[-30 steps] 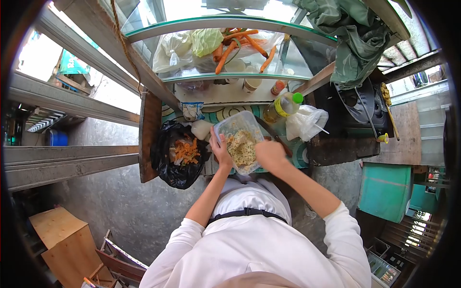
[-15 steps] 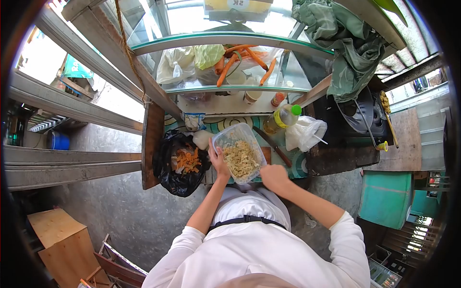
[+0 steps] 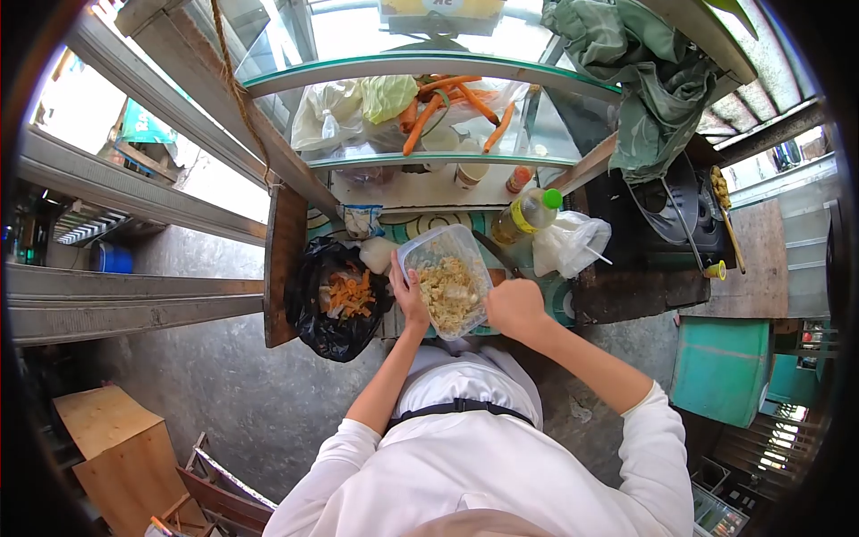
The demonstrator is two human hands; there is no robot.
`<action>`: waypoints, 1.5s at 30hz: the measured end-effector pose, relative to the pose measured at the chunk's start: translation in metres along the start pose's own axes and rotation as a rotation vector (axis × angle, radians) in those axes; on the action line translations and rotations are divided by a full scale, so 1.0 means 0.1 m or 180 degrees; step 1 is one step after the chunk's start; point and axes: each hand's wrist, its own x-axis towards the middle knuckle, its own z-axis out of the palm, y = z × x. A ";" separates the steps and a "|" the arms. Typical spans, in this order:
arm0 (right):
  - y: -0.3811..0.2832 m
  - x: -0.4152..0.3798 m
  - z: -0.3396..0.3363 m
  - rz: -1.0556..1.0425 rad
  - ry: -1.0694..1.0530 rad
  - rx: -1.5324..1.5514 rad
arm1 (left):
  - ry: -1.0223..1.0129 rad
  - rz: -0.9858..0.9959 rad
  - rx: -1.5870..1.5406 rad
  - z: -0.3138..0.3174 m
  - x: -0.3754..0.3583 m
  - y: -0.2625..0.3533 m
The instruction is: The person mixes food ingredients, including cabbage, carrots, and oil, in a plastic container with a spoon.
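Your right hand (image 3: 514, 307) has moved up to the clear plastic tub of shredded vegetables (image 3: 447, 280), fingers curled, grip unclear. Your left hand (image 3: 409, 293) clasps the tub's left rim, beside the black bag of carrot peelings (image 3: 333, 300).

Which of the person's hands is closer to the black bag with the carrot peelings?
Left. The left hand grips the near-left edge of the plastic container, right beside the black bag. The right hand is on the container's far side from the bag.

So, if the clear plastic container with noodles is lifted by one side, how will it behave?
The container looks thin-walled, so it probably flexes. Nearly full of noodles, it may sag or tip away from the left hand.
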 end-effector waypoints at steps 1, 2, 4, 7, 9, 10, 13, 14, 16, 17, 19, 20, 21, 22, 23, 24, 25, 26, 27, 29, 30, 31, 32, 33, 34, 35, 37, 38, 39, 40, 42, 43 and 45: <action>0.00 0.03 -0.03 -0.0025 -0.0031 -0.0388 | -0.0050 0.0063 0.0151 -0.02 0.01 -0.01; -0.01 0.04 0.01 -0.0040 0.0015 -0.0468 | -0.0094 0.0128 0.0307 -0.04 0.02 -0.01; 0.00 0.06 0.21 -0.0048 0.0104 -0.0633 | -0.0208 0.0164 0.0313 -0.03 0.02 0.05; -0.01 -0.01 0.63 -0.0349 -0.0018 -0.0556 | -0.0200 0.0296 0.0105 0.07 0.00 0.13; 0.02 -0.07 0.69 -0.0194 0.0001 -0.0002 | -0.0108 0.0252 -0.0196 0.07 0.03 0.09; 0.02 -0.11 0.70 -0.0099 -0.0005 0.0280 | -0.0072 0.0129 -0.0396 0.06 0.04 0.00; -0.03 -0.15 0.74 0.0351 -0.0145 0.0906 | 0.0123 0.0137 -0.0472 0.08 0.08 -0.15; -0.05 -0.15 0.77 0.0424 -0.0167 0.1167 | 0.0136 0.0091 -0.0545 0.07 0.08 -0.18; -0.10 -0.13 0.84 0.0570 -0.0201 0.1682 | 0.0085 -0.0112 -0.0831 0.03 0.10 -0.17; -0.12 -0.12 0.87 0.0642 -0.0291 0.1930 | 0.0026 -0.0270 -0.1045 0.01 0.11 -0.16; -0.15 -0.08 0.90 0.0764 -0.0476 0.2435 | 0.0164 -0.0105 -0.0791 0.00 0.14 -0.15; -0.15 -0.06 0.97 0.0737 -0.0358 0.2648 | 0.0170 -0.0055 -0.0714 0.00 0.14 -0.14; -0.14 -0.04 1.02 0.0714 -0.0232 0.2855 | 0.0178 -0.0005 -0.0637 0.00 0.14 -0.10; -0.14 -0.04 1.07 0.0690 -0.0102 0.3063 | 0.0125 0.0016 -0.0608 -0.01 0.12 -0.05; -0.13 -0.03 1.12 0.0852 -0.0267 0.3341 | 0.0079 0.0044 -0.0574 -0.04 0.11 0.00; -0.14 -0.02 1.09 0.1008 -0.0434 0.3608 | 0.0068 0.0018 -0.0598 -0.06 0.10 0.01; -0.14 0.00 1.06 0.1168 -0.0601 0.3870 | 0.0054 -0.0011 -0.0626 -0.08 0.09 0.02; -0.14 0.00 1.03 0.1272 -0.0770 0.4168 | 0.0040 -0.0041 -0.0652 -0.09 0.09 0.02; -0.17 0.00 0.95 0.1377 -0.0954 0.4463 | 0.0037 0.0067 -0.0560 -0.09 0.09 0.03; -0.19 -0.02 0.88 0.1465 -0.1210 0.4912 | 0.0035 0.0273 -0.0372 -0.08 0.07 0.04; -0.19 -0.02 0.86 0.1446 -0.1265 0.5068 | 0.0035 0.0297 -0.0308 -0.09 0.08 0.04; -0.18 -0.02 0.83 0.1428 -0.1316 0.5223 | 0.0032 0.0321 -0.0246 -0.10 0.09 0.04; -0.17 -0.02 0.79 0.1443 -0.1339 0.5299 | 0.0037 0.0348 -0.0182 -0.11 0.09 0.04; -0.14 -0.02 0.74 0.1451 -0.1369 0.5375 | 0.0046 0.0340 -0.0210 -0.12 0.10 0.04; -0.11 -0.02 0.69 0.1461 -0.1398 0.5450 | 0.0054 0.0331 -0.0239 -0.13 0.10 0.04; -0.07 -0.03 0.65 0.1404 -0.1388 0.5436 | 0.0055 0.0319 -0.0273 -0.13 0.10 0.03; 0.04 -0.06 0.54 0.1295 -0.1363 0.5406 | 0.0128 0.0228 -0.0344 -0.11 0.12 0.08; 0.07 -0.09 0.48 0.1330 -0.1302 0.5339 | 0.0172 0.0175 -0.0372 -0.11 0.11 0.10; 0.09 -0.11 0.40 0.1363 -0.1244 0.5275 | 0.0210 0.0162 -0.0284 -0.11 0.11 0.13; 0.14 -0.12 0.34 0.1385 -0.1179 0.5208 | 0.0247 0.0159 -0.0200 -0.11 0.12 0.15; 0.30 -0.13 0.35 0.0798 -0.0734 0.4586 | 0.0312 0.0062 -0.0244 -0.12 0.14 0.11; 0.34 -0.13 0.44 0.0336 -0.0190 0.3860 | 0.0335 -0.0038 -0.0365 -0.16 0.16 0.03; 0.31 -0.16 0.49 0.0195 0.0169 0.2463 | 0.0327 -0.0154 -0.0472 -0.18 0.16 -0.07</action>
